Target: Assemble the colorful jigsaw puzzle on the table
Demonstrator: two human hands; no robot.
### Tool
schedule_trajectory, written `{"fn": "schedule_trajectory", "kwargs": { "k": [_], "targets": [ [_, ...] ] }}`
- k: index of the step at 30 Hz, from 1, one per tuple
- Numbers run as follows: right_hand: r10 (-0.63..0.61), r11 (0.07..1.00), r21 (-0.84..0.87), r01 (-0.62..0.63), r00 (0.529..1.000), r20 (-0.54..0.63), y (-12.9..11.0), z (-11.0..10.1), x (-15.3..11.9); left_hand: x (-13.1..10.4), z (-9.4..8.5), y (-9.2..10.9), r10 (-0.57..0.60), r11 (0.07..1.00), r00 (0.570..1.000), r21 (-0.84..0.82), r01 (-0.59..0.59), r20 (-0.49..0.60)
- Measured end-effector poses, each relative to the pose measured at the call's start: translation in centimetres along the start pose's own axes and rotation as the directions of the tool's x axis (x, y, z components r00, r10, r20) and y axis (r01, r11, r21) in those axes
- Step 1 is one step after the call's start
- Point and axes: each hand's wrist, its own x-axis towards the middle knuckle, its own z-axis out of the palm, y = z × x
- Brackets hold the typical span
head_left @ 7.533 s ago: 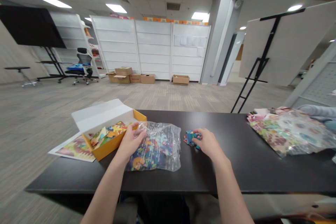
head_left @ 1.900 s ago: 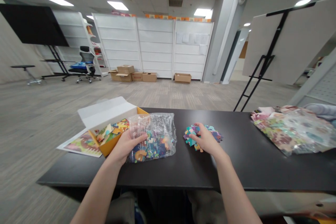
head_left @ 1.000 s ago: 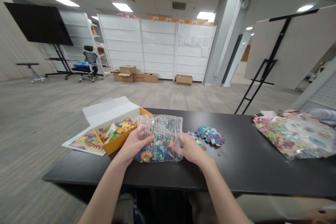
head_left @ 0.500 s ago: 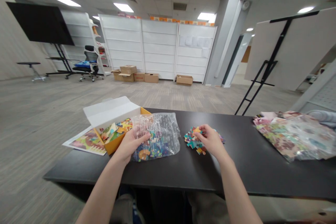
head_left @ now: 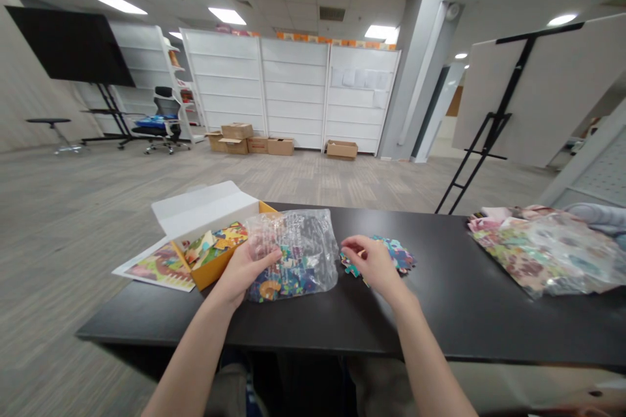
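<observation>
My left hand (head_left: 249, 267) is closed on the side of a clear plastic bag (head_left: 320, 241), thumb on top. Inside the bag lie blue, teal and orange jigsaw pieces (head_left: 293, 277). To the right, my right hand (head_left: 372, 264) hovers over a pile of loose jigsaw pieces (head_left: 398, 254) on the table, covering part of it. Its thumb and forefinger are pinched close together near the bag's right edge; whatever is between them cannot be made out.
On the left an open yellow box (head_left: 215, 272) with a white lid holds more jigsaw pieces, beside a printed picture sheet (head_left: 161, 267). Plastic-wrapped colourful items (head_left: 548, 254) lie on the right of the black table (head_left: 454, 300). An easel-like stand (head_left: 482, 150) rises behind.
My right hand has moved left over the pile toward the bag, uncovering the pile's right part. The orange piece at its fingertips no longer shows clearly. My left hand keeps its hold on the bag.
</observation>
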Motion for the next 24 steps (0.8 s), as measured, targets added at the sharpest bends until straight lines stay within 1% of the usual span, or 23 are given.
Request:
{"fn": "schedule_trajectory", "kwargs": {
  "k": [2, 3, 5, 8, 13, 18, 21, 24],
  "targets": [
    [-0.058, 0.993, 0.11, 0.042, 0.987, 0.152, -1.4, 0.8, -0.2, -0.1, 0.3, 0.1, -0.003, 1.0, 1.0, 0.007, 0.003, 0.013],
    [-0.082, 0.99, 0.128, 0.057, 0.976, 0.2, -2.1, 1.3, -0.4, -0.1, 0.4, 0.1, -0.005, 1.0, 1.0, 0.009, 0.005, 0.023],
    [-0.115, 0.987, 0.136, 0.082, 0.959, 0.26, -3.1, 2.0, -0.6, -0.2, 0.8, 0.2, -0.004, 1.0, 0.999, 0.015, 0.004, 0.043],
    [-0.136, 0.983, 0.157, 0.091, 0.942, 0.307, -3.8, 2.8, -0.7, -0.3, 1.3, 0.3, 0.01, 0.999, 0.999, 0.034, -0.012, 0.053],
    [-0.143, 0.98, 0.178, 0.089, 0.937, 0.32, -4.1, 3.4, -0.2, -0.3, 1.5, 0.3, 0.016, 1.0, 0.999, 0.023, -0.017, 0.047],
    [-0.137, 0.968, 0.244, 0.056, 0.935, 0.327, -4.1, 4.7, 0.1, -0.2, 1.6, -0.2, 0.039, 0.999, 0.999, 0.008, -0.039, -0.016],
    [-0.101, 0.959, 0.283, 0.01, 0.946, 0.307, -3.8, 5.5, 0.2, -0.1, 1.8, -0.2, 0.044, 0.999, 0.999, -0.024, -0.044, 0.002],
    [-0.075, 0.952, 0.307, -0.013, 0.959, 0.275, -3.3, 5.8, 0.2, -0.2, 1.9, 0.0, 0.055, 0.996, 0.998, -0.07, -0.052, 0.043]
  ]
}}
